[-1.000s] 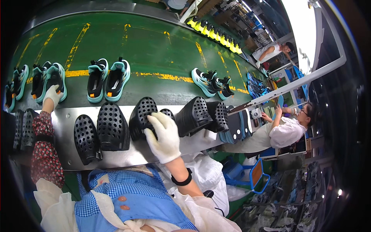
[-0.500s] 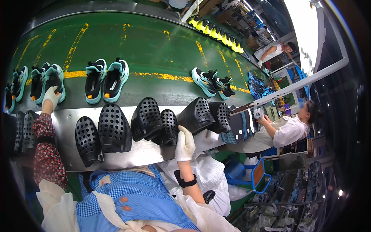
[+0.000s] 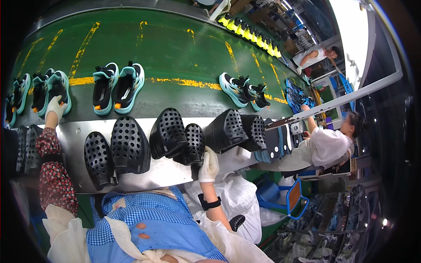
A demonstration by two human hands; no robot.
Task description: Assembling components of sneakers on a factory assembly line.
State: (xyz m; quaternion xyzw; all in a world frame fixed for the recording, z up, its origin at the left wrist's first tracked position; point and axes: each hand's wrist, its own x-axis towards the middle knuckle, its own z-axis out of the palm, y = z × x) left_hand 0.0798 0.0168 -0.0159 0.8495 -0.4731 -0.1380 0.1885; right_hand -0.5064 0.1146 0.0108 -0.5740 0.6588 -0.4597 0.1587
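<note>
At the left, my left hand [image 3: 56,110], in a white glove, is closed on the heel of a black and turquoise sneaker [image 3: 60,84], which stands on the green belt beside its mate. My gloved right hand [image 3: 209,166] pinches the lower end of a black perforated shoe insert [image 3: 196,170], partly hidden under a nested stack of smaller inserts [image 3: 194,141]. Left of that stack stand larger inserts [image 3: 169,131] and two more stacks [image 3: 128,144]. Further stacked inserts [image 3: 226,130] are to the right of my hand.
The green conveyor belt [image 3: 175,52] with yellow markings runs beyond the metal ledge [image 3: 164,175]. More sneakers [image 3: 127,90] stand on it in pairs. Dark insoles [image 3: 272,142] lie at the right, near a co-worker [image 3: 329,147]. A blue stool [image 3: 276,197] and white bags [image 3: 237,197] are below.
My right hand has closed on an insert, whose lower end now sticks out below the stack. My left hand has shifted slightly. The nearby co-worker has stretched an arm toward the belt.
</note>
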